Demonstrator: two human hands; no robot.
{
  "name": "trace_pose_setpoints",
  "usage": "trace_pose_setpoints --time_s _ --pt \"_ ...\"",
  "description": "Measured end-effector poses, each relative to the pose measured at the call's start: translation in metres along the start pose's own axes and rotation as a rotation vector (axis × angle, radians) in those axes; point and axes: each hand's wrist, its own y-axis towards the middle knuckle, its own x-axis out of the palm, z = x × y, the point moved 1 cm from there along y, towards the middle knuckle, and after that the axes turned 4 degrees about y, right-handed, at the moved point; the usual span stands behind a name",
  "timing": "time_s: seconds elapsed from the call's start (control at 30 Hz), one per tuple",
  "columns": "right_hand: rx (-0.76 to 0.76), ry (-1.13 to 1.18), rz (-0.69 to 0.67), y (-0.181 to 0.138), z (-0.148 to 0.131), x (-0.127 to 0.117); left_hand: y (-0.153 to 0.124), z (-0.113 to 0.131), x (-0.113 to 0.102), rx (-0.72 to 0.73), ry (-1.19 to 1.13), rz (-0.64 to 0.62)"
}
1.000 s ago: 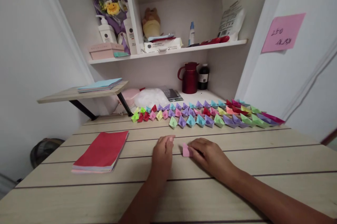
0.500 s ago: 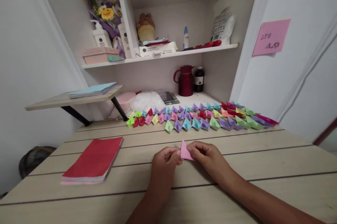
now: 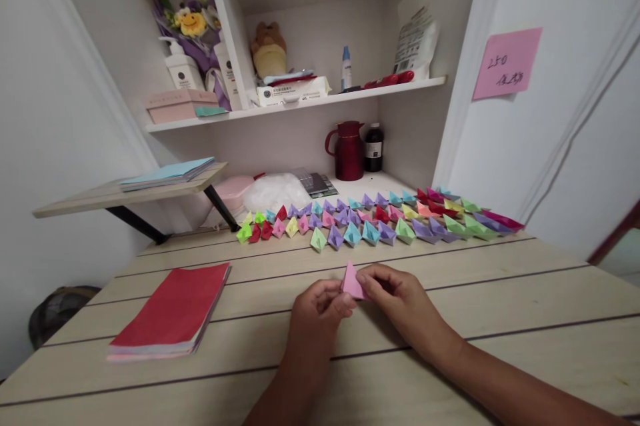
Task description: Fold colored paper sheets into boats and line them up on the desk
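Head view: a small pink folded paper triangle (image 3: 351, 281) is pinched just above the middle of the pale wooden desk (image 3: 475, 279).
The left hand (image 3: 317, 306) nips its lower corner and the right hand (image 3: 400, 296) its right edge. It looks light, thin and crease-prone, so it is probably best gripped at the folded edges.

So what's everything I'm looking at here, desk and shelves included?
pink folded paper: one, pink, pinched between both hands over the table
paper boats: dozens, mixed colours, rows along the table's back
paper stack: one, red on top, table's left
table: one, pale wood, foreground
blue sheets: a few, light blue, on raised board at left
jug: one, dark red, behind the boats
bottle: one, dark, beside the jug
sticky note: one, pink, wall at right
pump bottles: two, white, upper shelf
plush toy: one, brown, upper shelf
left hand: one, holds the paper's left side
right hand: one, holds the paper's right side
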Motion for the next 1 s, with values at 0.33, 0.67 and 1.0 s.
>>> trace_pose_setpoints --time_s 0.33,0.67,1.0 --pt "-0.005 0.227 -0.181 -0.007 -0.017 -0.005 -0.001 0.0 -0.004 -0.026 -0.14 -0.042" --pt "-0.004 0.555 -0.386 -0.012 -0.031 -0.009 -0.006 0.002 0.002 -0.071 -0.343 -0.253" --pt "-0.031 0.507 -0.389 -0.009 -0.031 -0.013 -0.008 0.005 0.001 -0.074 -0.31 -0.263"
